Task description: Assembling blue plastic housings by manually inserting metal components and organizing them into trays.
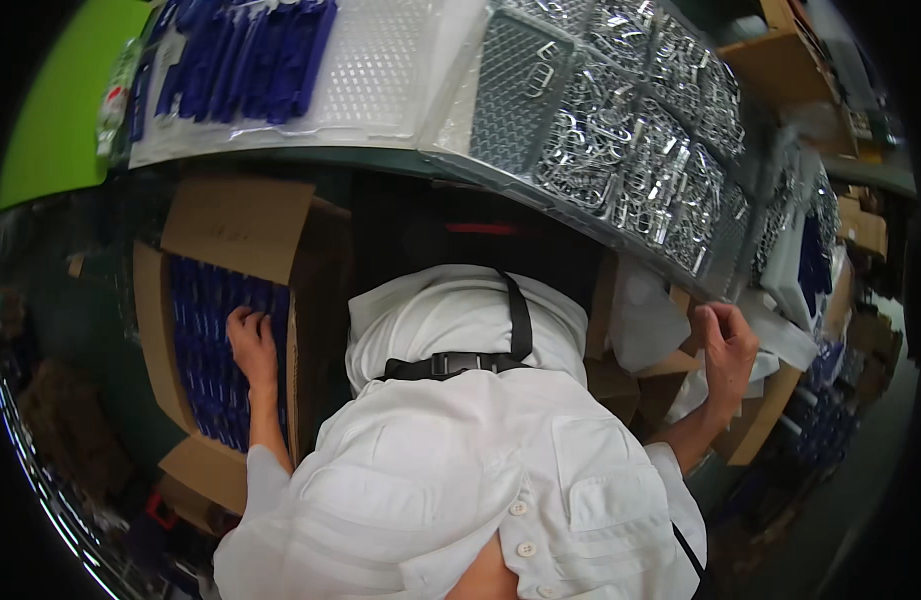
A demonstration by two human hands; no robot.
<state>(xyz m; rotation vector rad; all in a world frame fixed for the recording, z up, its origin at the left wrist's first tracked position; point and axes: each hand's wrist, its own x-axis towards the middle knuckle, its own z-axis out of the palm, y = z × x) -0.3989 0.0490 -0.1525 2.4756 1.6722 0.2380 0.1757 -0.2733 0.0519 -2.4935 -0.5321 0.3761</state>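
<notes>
My left hand (253,350) is over an open cardboard box (239,228) at the left, its curled fingers touching the rows of blue plastic pieces (206,345) packed inside. Whether it grips one of them is hidden. At the right, my right hand (729,350) is closed, fingers bent together, beside the near corner of a grey compartment tray (516,100). What it holds, if anything, does not show. Shiny metal clips or buckles (606,130) fill most of the tray's compartments; the far left one has only a few.
On the bench, a white textured tray (376,70) carries a row of long blue pieces (246,60). A green surface (56,100) lies at the far left. White plastic bags (649,315) and cardboard flaps (766,415) are by my right arm. More stacked trays (796,240) stand at the right.
</notes>
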